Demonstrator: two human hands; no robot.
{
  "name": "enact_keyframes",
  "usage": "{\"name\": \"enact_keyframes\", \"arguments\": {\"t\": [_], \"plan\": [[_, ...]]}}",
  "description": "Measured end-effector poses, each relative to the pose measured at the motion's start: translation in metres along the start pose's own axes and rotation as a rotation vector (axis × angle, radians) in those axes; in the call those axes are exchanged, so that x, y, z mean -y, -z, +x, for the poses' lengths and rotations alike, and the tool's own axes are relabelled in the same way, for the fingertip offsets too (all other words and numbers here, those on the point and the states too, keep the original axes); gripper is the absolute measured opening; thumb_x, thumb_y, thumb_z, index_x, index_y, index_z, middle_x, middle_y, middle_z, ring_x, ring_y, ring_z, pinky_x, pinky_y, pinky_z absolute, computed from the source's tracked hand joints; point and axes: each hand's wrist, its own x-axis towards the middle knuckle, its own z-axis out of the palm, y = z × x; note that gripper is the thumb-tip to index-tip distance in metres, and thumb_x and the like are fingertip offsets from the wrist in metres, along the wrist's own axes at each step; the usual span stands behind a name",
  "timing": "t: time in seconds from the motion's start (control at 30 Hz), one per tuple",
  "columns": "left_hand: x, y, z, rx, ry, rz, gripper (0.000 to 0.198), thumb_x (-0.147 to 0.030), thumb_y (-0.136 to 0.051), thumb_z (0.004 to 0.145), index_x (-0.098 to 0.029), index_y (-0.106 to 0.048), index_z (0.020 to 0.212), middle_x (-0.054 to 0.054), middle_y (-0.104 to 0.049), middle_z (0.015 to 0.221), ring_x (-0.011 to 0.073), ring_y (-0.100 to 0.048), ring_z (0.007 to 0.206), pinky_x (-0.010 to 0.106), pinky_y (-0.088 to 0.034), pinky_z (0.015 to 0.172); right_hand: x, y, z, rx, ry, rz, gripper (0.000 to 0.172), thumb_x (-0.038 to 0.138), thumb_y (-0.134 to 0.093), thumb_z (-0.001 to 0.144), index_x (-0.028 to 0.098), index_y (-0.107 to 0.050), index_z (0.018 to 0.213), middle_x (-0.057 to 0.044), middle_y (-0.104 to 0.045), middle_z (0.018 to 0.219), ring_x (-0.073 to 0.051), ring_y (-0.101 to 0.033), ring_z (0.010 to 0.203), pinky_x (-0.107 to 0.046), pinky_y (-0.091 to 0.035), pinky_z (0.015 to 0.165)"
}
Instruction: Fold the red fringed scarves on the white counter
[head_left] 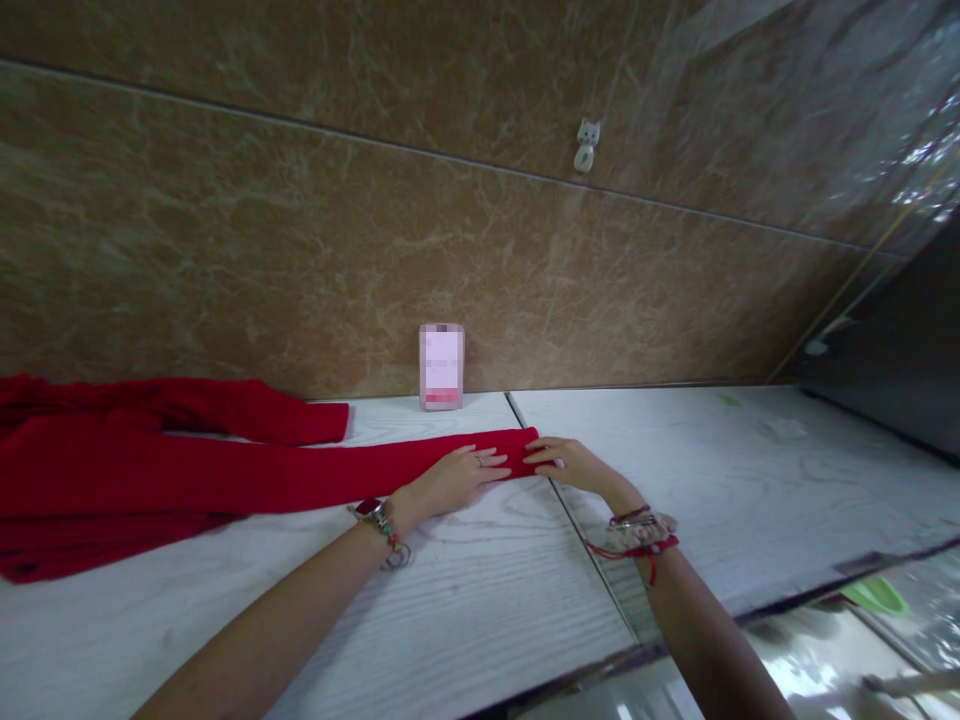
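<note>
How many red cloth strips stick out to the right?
2: a longer front strip, its end under the fingers, and a shorter back strip left of the phone. More may hide in the bunched cloth.

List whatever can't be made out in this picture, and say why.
Cloth, head view: left part cut off by the picture's left edge.
Cloth beneath the left hand, head view: covered by that hand.
Phone, head view: screen text lost to pixelation.
Green object, head view: too blurred to identify.
</note>
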Motion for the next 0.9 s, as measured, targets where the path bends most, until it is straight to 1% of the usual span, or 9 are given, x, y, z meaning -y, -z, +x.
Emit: {"name": "enact_keyframes", "arguments": {"t": [0.13, 0.27, 0.33, 0.4, 0.5, 0.6, 0.7, 0.8, 0.9], "plan": [[-0.004, 0.001, -0.003, 0.007, 0.051, 0.016, 0.037, -0.021, -0.029, 0.092, -0.026, -0.041, 0.127, -0.001, -0.045, 0.131, 0.0131, -0.033, 0.125, 0.032, -0.023, 0.101, -0.003, -0.001, 0.001, -0.018, -0.029, 0.0, 0.017, 0.021, -0.056, 0.073, 0.027, -0.071, 0.078, -0.002, -0.066, 0.101, -0.018, -0.061, 0.091, -0.034, -0.047, 0.085], [-0.008, 0.001, -0.005, -0.012, 0.153, 0.06, 0.039, -0.035, -0.028, 0.092, -0.026, -0.039, 0.128, 0.002, -0.04, 0.135, 0.0168, -0.029, 0.127, 0.039, -0.019, 0.102, -0.008, -0.008, 0.004, -0.11, -0.02, -0.013, 0.018, 0.02, -0.052, 0.075, 0.024, -0.069, 0.073, -0.003, -0.069, 0.089, -0.018, -0.063, 0.084, -0.035, -0.048, 0.082], [-0.009, 0.002, -0.006, -0.007, 0.191, 0.075, 0.042, -0.04, -0.026, 0.092, -0.025, -0.038, 0.129, 0.003, -0.038, 0.136, 0.02, -0.027, 0.128, 0.044, -0.018, 0.102, -0.013, -0.013, 0.006, -0.179, 0.009, -0.036, 0.018, 0.019, -0.052, 0.075, 0.023, -0.068, 0.081, -0.005, -0.068, 0.093, -0.018, -0.061, 0.088, -0.036, -0.047, 0.085], [-0.009, 0.003, -0.008, 0.013, 0.195, 0.076, 0.044, -0.043, -0.025, 0.091, -0.026, -0.038, 0.129, 0.004, -0.037, 0.137, 0.0218, -0.026, 0.128, 0.047, -0.018, 0.101, -0.019, -0.019, 0.008, -0.24, 0.026, -0.059, 0.026, 0.02, -0.052, 0.074, 0.022, -0.064, 0.097, -0.007, -0.063, 0.106, -0.019, -0.057, 0.099, -0.039, -0.043, 0.091], [-0.006, 0.006, -0.009, 0.048, 0.156, 0.065, 0.043, -0.044, -0.028, 0.09, -0.029, -0.037, 0.13, 0.004, -0.033, 0.139, 0.0228, -0.024, 0.129, 0.049, -0.018, 0.1, -0.028, -0.026, 0.009, -0.239, 0.012, -0.079, 0.038, 0.022, -0.051, 0.075, 0.023, -0.055, 0.114, -0.007, -0.055, 0.12, -0.02, -0.05, 0.111, -0.041, -0.038, 0.097], [-0.003, 0.008, -0.009, 0.094, 0.131, 0.039, 0.043, -0.046, -0.03, 0.089, -0.032, -0.035, 0.13, 0.003, -0.029, 0.141, 0.0249, -0.021, 0.13, 0.051, -0.018, 0.099, -0.034, -0.029, 0.009, -0.2, -0.012, -0.099, 0.037, 0.021, -0.045, 0.079, 0.024, -0.055, 0.114, -0.007, -0.054, 0.121, -0.019, -0.05, 0.111, -0.04, -0.037, 0.098], [-0.002, 0.009, -0.009, 0.12, 0.131, 0.018, 0.043, -0.047, -0.032, 0.088, -0.034, -0.035, 0.13, 0.002, -0.027, 0.142, 0.0264, -0.021, 0.129, 0.054, -0.018, 0.098, -0.035, -0.029, 0.011, -0.203, -0.041, -0.129, 0.038, 0.016, -0.041, 0.078, 0.02, -0.056, 0.114, -0.01, -0.054, 0.12, -0.019, -0.051, 0.11, -0.041, -0.038, 0.098], [-0.005, 0.007, -0.009, 0.06, 0.146, 0.021, 0.041, -0.046, -0.031, 0.089, -0.032, -0.04, 0.127, 0.003, -0.033, 0.139, 0.0247, -0.025, 0.128, 0.052, -0.019, 0.098, -0.03, -0.029, 0.012, -0.238, -0.05, -0.159, 0.042, 0.013, -0.04, 0.077, 0.017, -0.054, 0.115, -0.012, -0.054, 0.121, -0.02, -0.05, 0.112, -0.042, -0.038, 0.098], [-0.008, 0.005, -0.009, -0.017, 0.161, 0.029, 0.039, -0.043, -0.029, 0.09, -0.03, -0.045, 0.123, 0.003, -0.038, 0.136, 0.023, -0.028, 0.126, 0.05, -0.022, 0.098, -0.021, -0.029, 0.012, -0.239, 0.016, -0.159, 0.042, 0.014, -0.038, 0.079, 0.018, -0.053, 0.117, -0.01, -0.053, 0.122, -0.019, -0.047, 0.115, -0.041, -0.035, 0.1]]}}
